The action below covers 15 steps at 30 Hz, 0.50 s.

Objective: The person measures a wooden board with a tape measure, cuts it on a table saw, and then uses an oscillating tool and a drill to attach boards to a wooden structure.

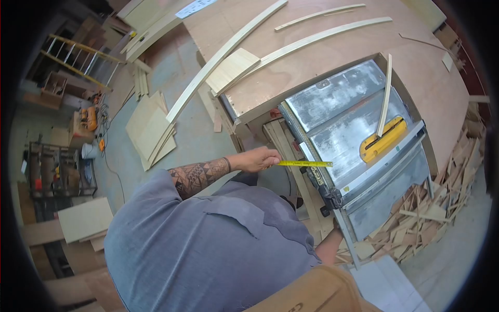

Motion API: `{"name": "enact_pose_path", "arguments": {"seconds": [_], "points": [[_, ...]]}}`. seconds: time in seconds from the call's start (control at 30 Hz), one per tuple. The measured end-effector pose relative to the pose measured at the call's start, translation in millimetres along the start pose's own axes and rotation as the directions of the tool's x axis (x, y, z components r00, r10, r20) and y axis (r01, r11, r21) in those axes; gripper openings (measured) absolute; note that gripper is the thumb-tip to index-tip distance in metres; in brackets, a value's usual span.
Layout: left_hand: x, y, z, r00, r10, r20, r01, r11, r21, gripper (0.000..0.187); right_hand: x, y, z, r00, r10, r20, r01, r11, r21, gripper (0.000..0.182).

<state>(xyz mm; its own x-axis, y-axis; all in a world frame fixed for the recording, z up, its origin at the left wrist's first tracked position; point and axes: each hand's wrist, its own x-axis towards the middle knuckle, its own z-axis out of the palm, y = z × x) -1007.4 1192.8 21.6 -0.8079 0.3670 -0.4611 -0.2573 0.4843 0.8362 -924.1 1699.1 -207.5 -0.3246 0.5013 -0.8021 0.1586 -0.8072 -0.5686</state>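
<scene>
My left hand (262,159), on the tattooed arm, is closed around a tape measure. Its yellow blade (306,164) reaches right, over the front edge of the table saw (332,140). My right hand (337,224) is low by the saw's front rail, mostly hidden behind the fence clamp (331,197), and its fingers do not show. The metal rip fence (384,164) lies across the saw top. A yellow throat plate (383,139) surrounds the blade slot, with a thin wood strip (385,99) resting partly on it.
Long wood strips (322,40) and a small board (234,70) lie on the plywood table (343,57) around the saw. Offcuts (421,223) are heaped at right. Plywood sheets (150,130) lean at left, near a ladder (83,60) and an orange tool (88,118).
</scene>
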Motion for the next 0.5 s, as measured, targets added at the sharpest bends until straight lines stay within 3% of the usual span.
{"name": "enact_pose_path", "arguments": {"seconds": [0.1, 0.17, 0.2, 0.23, 0.3, 0.37, 0.4, 0.43, 0.5], "points": [[7.6, 1.2, -68.0, 0.995, 0.097, -0.013, -0.097, 0.995, 0.026, 0.030, -14.7, 26.8, 4.8, 0.998, -0.031, -0.054, 0.034, 0.998, 0.058, 0.046], [4.1, -0.9, -120.6, 0.916, 0.295, -0.272, -0.257, 0.952, 0.164, 0.027, -24.5, 48.4, 29.0, 0.997, -0.042, -0.058, 0.046, 0.996, 0.078, 0.046], [4.9, -7.0, -155.3, 0.866, 0.334, -0.371, -0.269, 0.939, 0.216, 0.026, 68.7, 77.7, 4.6, 0.998, -0.041, -0.053, 0.046, 0.995, 0.087, 0.046], [4.0, -14.3, -192.5, 0.800, 0.374, -0.469, -0.269, 0.922, 0.278, 0.025, 49.8, 105.6, -0.8, 0.998, 0.019, -0.060, -0.023, 0.998, -0.060, 0.051], [4.0, -31.2, -272.2, 0.709, 0.364, -0.604, -0.203, 0.925, 0.320, 0.024, 9.5, 166.5, 12.1, 0.967, 0.242, -0.075, -0.248, 0.964, -0.094, 0.059], [13.3, -64.2, -339.9, 0.425, 0.337, -0.840, -0.076, 0.938, 0.339, 0.026, -38.4, 210.6, 55.4, 0.906, 0.422, -0.043, -0.423, 0.893, -0.153, 0.055], [23.8, -87.1, -374.4, 0.375, 0.245, -0.894, 0.004, 0.964, 0.265, 0.035, -55.2, 232.4, 82.8, 0.898, 0.440, -0.014, -0.437, 0.885, -0.163, 0.055], [32.0, -102.5, -401.3, 0.351, 0.261, -0.899, 0.009, 0.959, 0.283, 0.035, -68.1, 251.6, 112.5, 0.886, 0.463, 0.034, -0.445, 0.867, -0.223, 0.050], [47.1, -131.1, -446.5, 0.287, -0.129, -0.949, 0.274, 0.961, -0.048, 0.052, -75.4, 282.4, 175.2, 0.867, 0.488, 0.098, -0.446, 0.848, -0.286, 0.046]]}}
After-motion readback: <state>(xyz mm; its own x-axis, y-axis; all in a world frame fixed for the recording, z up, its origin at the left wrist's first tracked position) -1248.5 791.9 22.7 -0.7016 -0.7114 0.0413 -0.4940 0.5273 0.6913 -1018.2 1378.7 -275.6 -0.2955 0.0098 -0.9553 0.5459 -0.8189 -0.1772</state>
